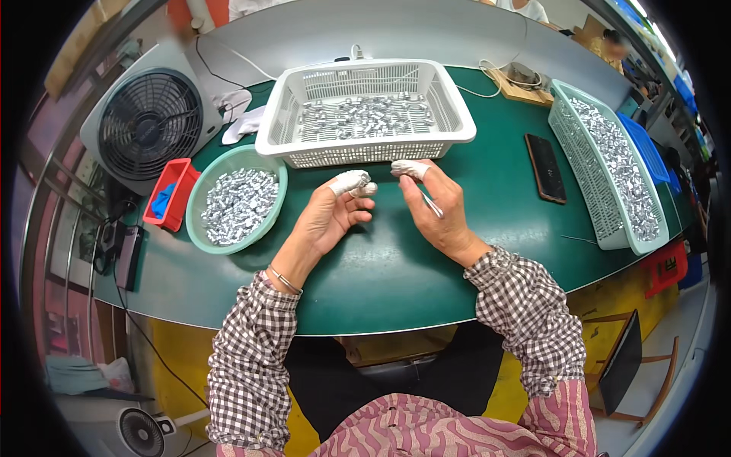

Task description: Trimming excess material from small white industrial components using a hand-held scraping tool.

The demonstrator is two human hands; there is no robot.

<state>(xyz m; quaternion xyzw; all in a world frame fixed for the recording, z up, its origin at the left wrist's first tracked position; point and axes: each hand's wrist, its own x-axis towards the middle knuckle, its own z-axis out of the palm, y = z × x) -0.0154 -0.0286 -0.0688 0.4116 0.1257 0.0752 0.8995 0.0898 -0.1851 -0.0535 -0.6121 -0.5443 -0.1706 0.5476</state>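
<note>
My left hand [327, 213] is raised over the green table, left of the middle. White tape wraps its thumb and forefinger, which are pinched together; a small greyish bit shows at the tips, too small to name. Facing it, my right hand [442, 209] is closed around a thin metal rod-like tool [432, 204], with its taped fingertips pressed together. A gap separates the two hands. Just beyond them stands a white plastic basket [365, 152] with small silvery metal parts [373, 114] scattered over its bottom. To the left sits a round green basin [280, 190] heaped with similar parts.
A long pale green basket [609, 221] full of metal parts stands at the right, beside a dark phone [545, 167]. On the left are a red bin [177, 190] with a blue item and a box fan [148, 122]. A wooden board [525, 90] lies at the back.
</note>
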